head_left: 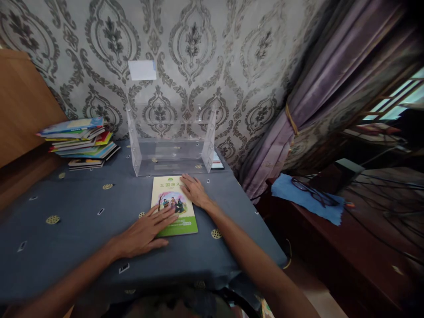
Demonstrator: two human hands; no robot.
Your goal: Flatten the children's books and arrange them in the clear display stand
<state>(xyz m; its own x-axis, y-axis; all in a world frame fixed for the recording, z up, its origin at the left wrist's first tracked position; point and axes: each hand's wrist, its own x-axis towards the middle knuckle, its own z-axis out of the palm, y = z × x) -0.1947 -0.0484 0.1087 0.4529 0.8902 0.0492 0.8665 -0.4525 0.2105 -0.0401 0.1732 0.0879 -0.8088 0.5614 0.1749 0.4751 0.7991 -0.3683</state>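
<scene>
A paperback book (180, 223) with a cream and green cover lies flat on the table, its picture of several figures facing up. My left hand (144, 232) rests palm down across the book's lower left side, fingers stretched out over the cover. At the upper right edge of the book, my right hand (194, 190) lies with its fingertips on the cover, fingers extended. Part of the title and of the lower left cover is hidden under my hands. Just behind the book stands a clear acrylic rack (172, 150).
A stack of books (82, 143) sits at the back left beside a wooden panel (26, 101). The dark patterned tablecloth (79, 194) covers the table. To the right, glasses (314, 193) lie on a blue cloth (288, 196) near tangled cables. A purple curtain (318, 101) hangs behind.
</scene>
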